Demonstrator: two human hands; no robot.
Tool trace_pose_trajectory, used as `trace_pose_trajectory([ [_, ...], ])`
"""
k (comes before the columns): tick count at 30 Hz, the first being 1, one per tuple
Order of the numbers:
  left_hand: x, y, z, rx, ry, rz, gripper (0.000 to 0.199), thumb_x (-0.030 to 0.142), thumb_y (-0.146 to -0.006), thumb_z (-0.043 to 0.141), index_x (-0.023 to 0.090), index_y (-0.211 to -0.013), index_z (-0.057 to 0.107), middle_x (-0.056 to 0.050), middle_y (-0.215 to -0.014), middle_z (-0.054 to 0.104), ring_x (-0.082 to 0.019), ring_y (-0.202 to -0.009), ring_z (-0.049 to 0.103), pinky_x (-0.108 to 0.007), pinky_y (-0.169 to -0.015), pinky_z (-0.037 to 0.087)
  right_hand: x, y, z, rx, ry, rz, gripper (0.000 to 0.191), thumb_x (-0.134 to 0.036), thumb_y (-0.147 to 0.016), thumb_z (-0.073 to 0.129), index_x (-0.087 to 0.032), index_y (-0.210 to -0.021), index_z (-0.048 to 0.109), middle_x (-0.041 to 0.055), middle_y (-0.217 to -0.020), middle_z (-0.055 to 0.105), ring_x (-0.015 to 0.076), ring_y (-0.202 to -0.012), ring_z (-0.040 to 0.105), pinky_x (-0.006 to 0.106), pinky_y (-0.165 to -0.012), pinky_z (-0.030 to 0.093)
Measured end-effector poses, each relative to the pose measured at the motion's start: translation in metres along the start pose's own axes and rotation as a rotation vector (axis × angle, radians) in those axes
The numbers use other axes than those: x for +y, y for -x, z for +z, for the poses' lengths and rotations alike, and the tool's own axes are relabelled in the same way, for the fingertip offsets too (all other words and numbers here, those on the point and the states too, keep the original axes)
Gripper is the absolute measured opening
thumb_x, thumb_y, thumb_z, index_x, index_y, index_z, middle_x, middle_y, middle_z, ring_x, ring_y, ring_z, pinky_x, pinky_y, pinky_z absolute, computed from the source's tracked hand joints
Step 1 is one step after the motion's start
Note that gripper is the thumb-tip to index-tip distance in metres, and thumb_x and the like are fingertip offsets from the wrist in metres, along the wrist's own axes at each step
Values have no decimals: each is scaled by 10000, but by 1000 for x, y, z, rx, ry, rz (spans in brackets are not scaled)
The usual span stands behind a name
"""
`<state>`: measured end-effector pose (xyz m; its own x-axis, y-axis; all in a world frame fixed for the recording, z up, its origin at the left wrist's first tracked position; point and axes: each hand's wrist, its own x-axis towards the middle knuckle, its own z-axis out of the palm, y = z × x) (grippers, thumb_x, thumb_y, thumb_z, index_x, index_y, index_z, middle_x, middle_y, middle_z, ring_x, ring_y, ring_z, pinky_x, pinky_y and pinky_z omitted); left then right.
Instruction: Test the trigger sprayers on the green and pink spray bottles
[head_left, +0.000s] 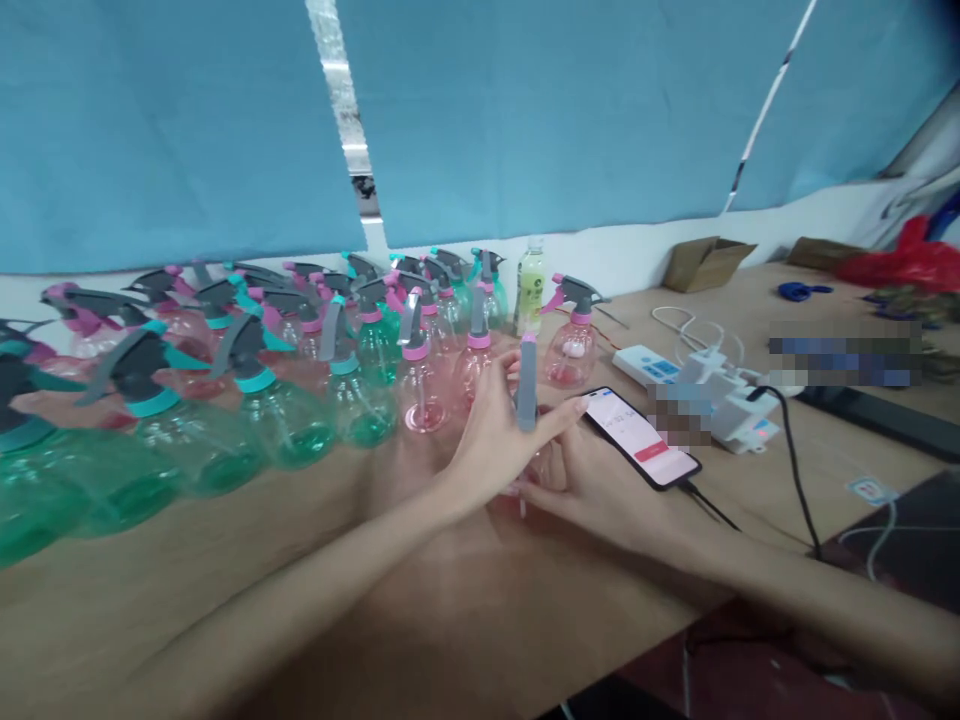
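Note:
Both hands are together on one spray bottle at the table's middle. Its grey trigger [527,385] points up, with a bit of pink at the top. My left hand [495,425] is closed around the sprayer head, thumb stretched to the right. Lower down, my right hand [574,475] curls around the bottle's body, which the fingers mostly hide. Just beyond my left hand stand pink spray bottles, one [424,390] with a pink collar. A green spray bottle [364,400] with a turquoise collar is to their left.
Several more green and pink spray bottles [281,425] fill the left side. A lit phone [641,437] lies right of my hands, near a power strip [645,368] with white chargers and cables. Behind are a drink bottle [529,290], another pink spray bottle [574,335] and a cardboard box [705,265].

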<state>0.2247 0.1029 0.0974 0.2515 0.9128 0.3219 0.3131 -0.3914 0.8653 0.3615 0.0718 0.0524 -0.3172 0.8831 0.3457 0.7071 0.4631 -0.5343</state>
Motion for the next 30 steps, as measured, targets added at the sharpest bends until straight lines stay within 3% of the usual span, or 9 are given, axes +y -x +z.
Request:
trace_pose_trajectory([
  [5, -16, -2, 1, -64, 25, -60, 794, 482, -729, 688, 235, -1361, 275, -117, -1374, 402, -273, -1258, 403, -469, -1044, 356, 35, -22, -21, 44, 45, -93, 532, -478, -811, 571, -206, -1240, 414, 139, -1154, 595, 314, -1054, 574, 472, -853, 474],
  [9, -38, 17, -12, -168, -25, -173, 679, 431, -772, 652, 252, -1337, 319, -108, -1381, 405, -266, -1248, 424, -459, -1016, 390, 66, -53, -29, 144, 224, -124, 568, -544, -784, 577, -200, -1219, 454, 169, -1196, 553, 368, -1138, 494, 527, -899, 422],
  [13, -51, 34, -24, -207, -75, -320, 499, 360, -807, 599, 238, -1256, 417, -111, -1264, 508, -268, -1157, 506, -447, -958, 428, 86, -81, -26, 160, 288, -54, 534, -573, -787, 542, -177, -1141, 496, 176, -1110, 581, 374, -1053, 546, 520, -830, 453],
  [19, -61, 42, -29, -236, 12, -433, 296, 315, -833, 555, 224, -1109, 496, -77, -1106, 572, -224, -1008, 592, -390, -901, 452, 91, -104, -18, 147, 281, 46, 609, -586, -746, 578, -155, -1164, 474, 181, -1116, 599, 368, -1039, 573, 471, -774, 473],
  [24, -67, 36, -31, -256, 70, -458, 294, 326, -843, 546, 222, -1113, 495, -77, -1095, 561, -219, -979, 573, -371, -824, 472, 88, -114, -18, 93, 334, 87, 549, -551, -776, 551, -153, -1146, 481, 178, -1087, 612, 373, -1005, 587, 441, -693, 480],
  [30, -61, 26, -28, -256, 147, -484, 265, 309, -840, 546, 211, -1080, 494, -68, -1060, 540, -192, -889, 584, -332, -745, 486, 78, -116, -18, 71, 366, 131, 563, -518, -775, 575, -111, -1152, 477, 211, -1076, 600, 390, -995, 585, 438, -689, 477],
])
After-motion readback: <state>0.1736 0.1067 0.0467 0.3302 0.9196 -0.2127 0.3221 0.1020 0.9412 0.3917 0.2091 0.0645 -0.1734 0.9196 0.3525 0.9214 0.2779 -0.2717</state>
